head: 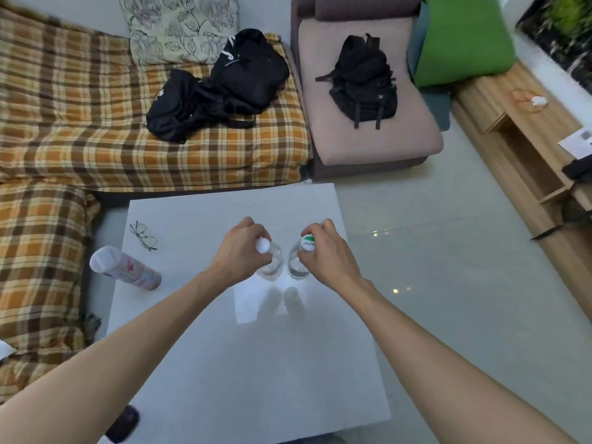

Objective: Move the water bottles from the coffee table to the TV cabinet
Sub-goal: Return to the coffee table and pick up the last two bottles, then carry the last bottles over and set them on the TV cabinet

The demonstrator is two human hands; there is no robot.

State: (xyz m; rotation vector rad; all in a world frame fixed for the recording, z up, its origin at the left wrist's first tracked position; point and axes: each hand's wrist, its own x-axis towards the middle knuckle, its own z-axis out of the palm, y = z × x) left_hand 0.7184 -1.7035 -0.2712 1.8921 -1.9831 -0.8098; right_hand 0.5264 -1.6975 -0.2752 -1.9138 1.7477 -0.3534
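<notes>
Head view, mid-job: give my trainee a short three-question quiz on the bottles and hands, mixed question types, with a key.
1. True or false: both water bottles stand upright on the coffee table.
2. Which bottle's cap shows green print: A) the bottle under the left hand, B) the bottle under the right hand?
3. Name the item lying on the table's left part, beyond the pink-white can.

Key
1. True: the left bottle and the right bottle stand side by side.
2. B.
3. Eyeglasses.
</notes>
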